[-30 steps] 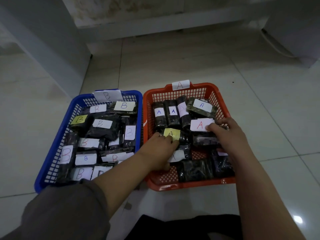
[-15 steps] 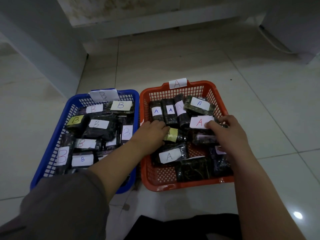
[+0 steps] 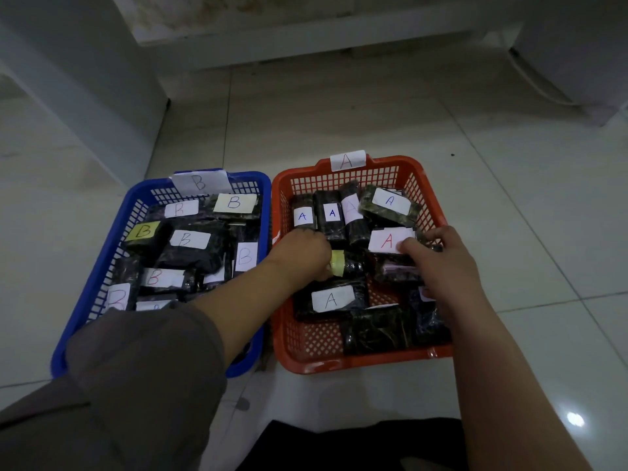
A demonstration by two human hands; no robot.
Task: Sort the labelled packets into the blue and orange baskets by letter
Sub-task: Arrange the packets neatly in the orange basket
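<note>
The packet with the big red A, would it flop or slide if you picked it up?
The packet with the red A is probably soft and slightly floppy: its dark wrap looks crinkled like the others. The shiny film may be a bit slippery. It likely won't roll, since it looks flat and lies on other packets in the orange basket.

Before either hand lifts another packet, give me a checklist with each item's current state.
1. Orange basket rim tag reads A: ok.
2. Blue basket rim tag reads B: ok.
3. Readable labels in the orange basket are all A: ok; some packets near the front show no label.
4. Left hand grip on the yellow-labelled packet: cannot tell, fingers hidden.
5. That packet's letter: cannot tell, covered.
6. Right hand pinches the red A packet: ok.
</note>
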